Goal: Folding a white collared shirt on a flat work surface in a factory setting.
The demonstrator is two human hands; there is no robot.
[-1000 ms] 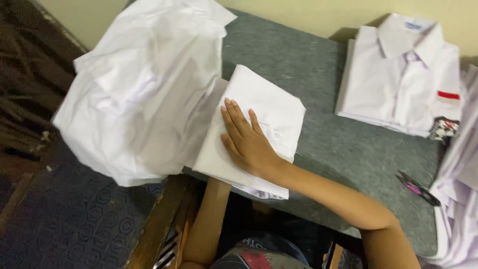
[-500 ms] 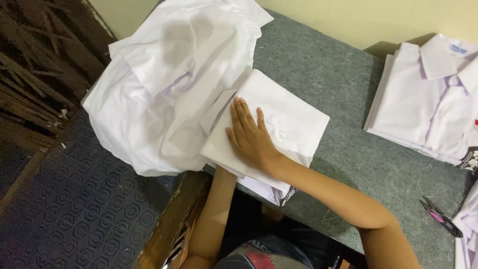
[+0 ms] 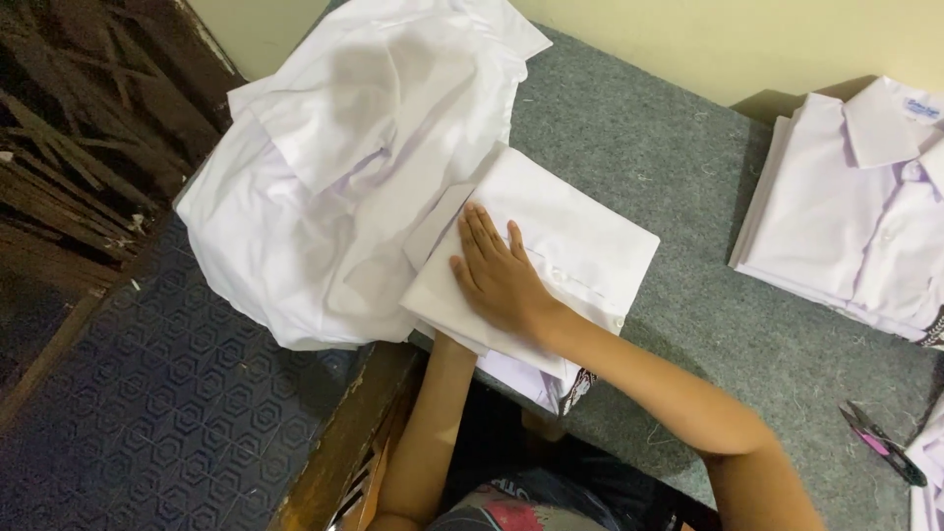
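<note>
Head view: the right hand [image 3: 497, 275] lies flat, palm down, fingers extended and slightly spread, pressing on top of a folded white shirt [image 3: 560, 246]. It grips nothing; contact is by palm and fingers only. The folded shirt sits at the near left edge of a grey felt-covered table [image 3: 678, 197], its lower corner overhanging the edge slightly, with a further white layer visible under it.

The left forearm rises from below the table edge and passes beneath the folded shirt. The left hand itself is hidden under the fabric; whether it is open or closed cannot be told.

Touching the folded shirt on its left is a loose heap of unfolded white shirts [image 3: 344, 167], draped over the table's left end and hanging toward the patterned dark floor [image 3: 138, 413].

At the table's right side, well apart, lies 1 stack of folded white collared shirts [image 3: 855, 216]. A small pink-handled thread cutter [image 3: 880, 442] rests near the right edge.
</note>
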